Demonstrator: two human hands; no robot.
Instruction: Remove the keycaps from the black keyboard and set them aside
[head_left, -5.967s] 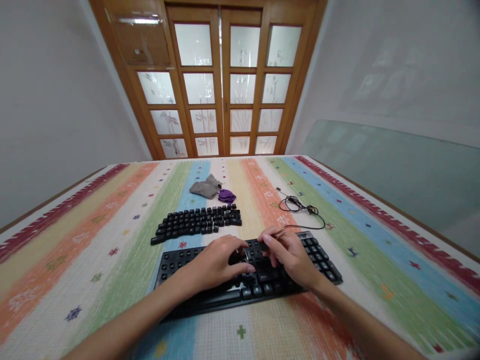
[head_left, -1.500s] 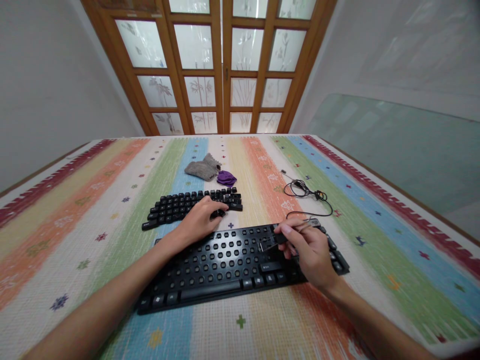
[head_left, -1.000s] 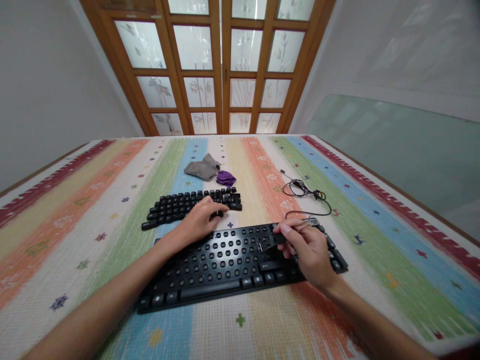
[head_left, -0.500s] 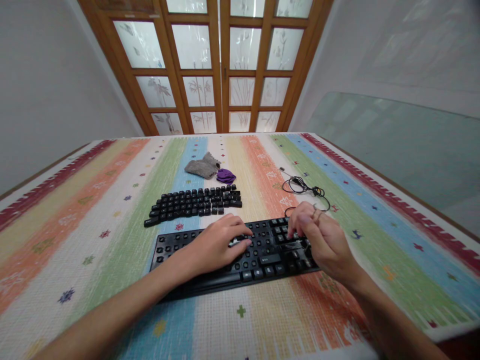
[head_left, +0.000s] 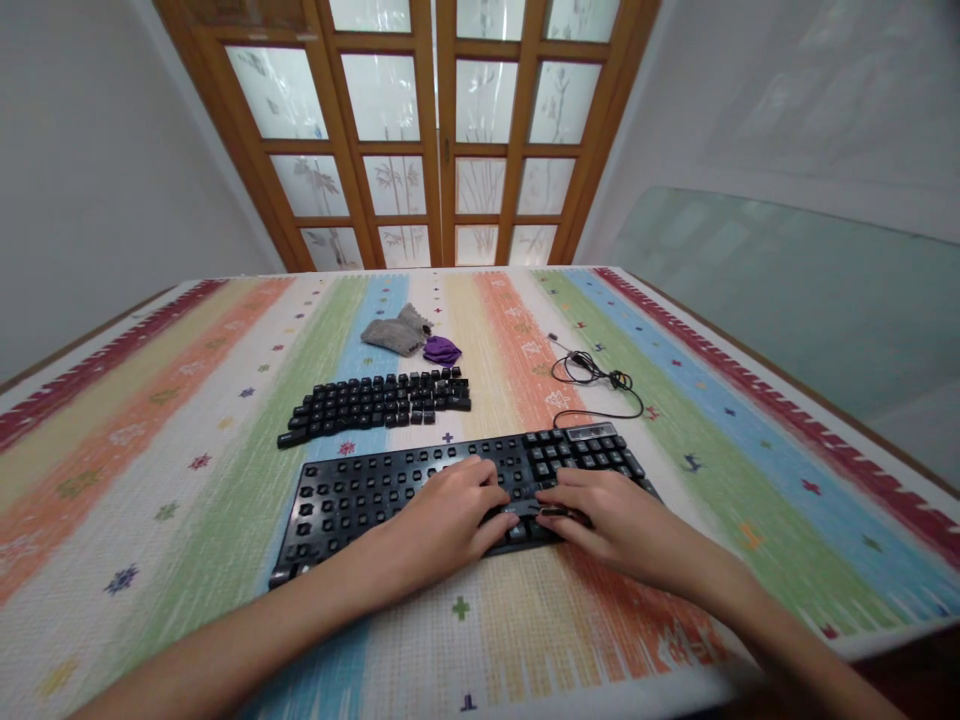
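Head view: your left hand (head_left: 442,520) and right hand (head_left: 619,520) press fingers, grasping nothing, onto the flat black plastic keyboard (head_left: 352,495); seat that keycap next.

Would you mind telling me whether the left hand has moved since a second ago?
Yes. The left hand has come back from the loose keycaps toward the person, onto the keyboard.

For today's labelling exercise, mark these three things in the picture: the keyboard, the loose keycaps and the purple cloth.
keyboard (head_left: 352,495): head view, on the bare left part of its deck.
keycaps (head_left: 375,400): head view, middle of the laid-out rows.
purple cloth (head_left: 442,349): head view, its centre.
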